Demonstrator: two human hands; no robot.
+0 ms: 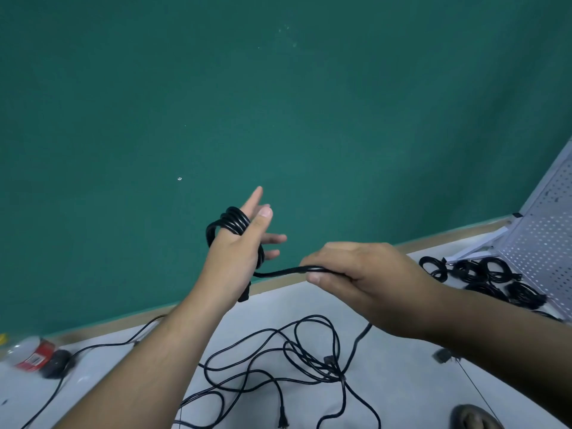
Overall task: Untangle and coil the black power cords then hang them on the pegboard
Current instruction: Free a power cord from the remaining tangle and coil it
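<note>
Coiling a power cord (280, 271) round the left hand (235, 258)
Left fingers (252, 201) straight; right hand (356, 270) grips the cord's free run, just right of the coil (232, 222).

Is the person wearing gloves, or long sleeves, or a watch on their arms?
No. The left hand and the right hand are both bare, with no gloves and no rings that show. The left forearm and the right forearm are bare too, as far as the picture reaches: no sleeves, no watch, no bracelet.
</note>
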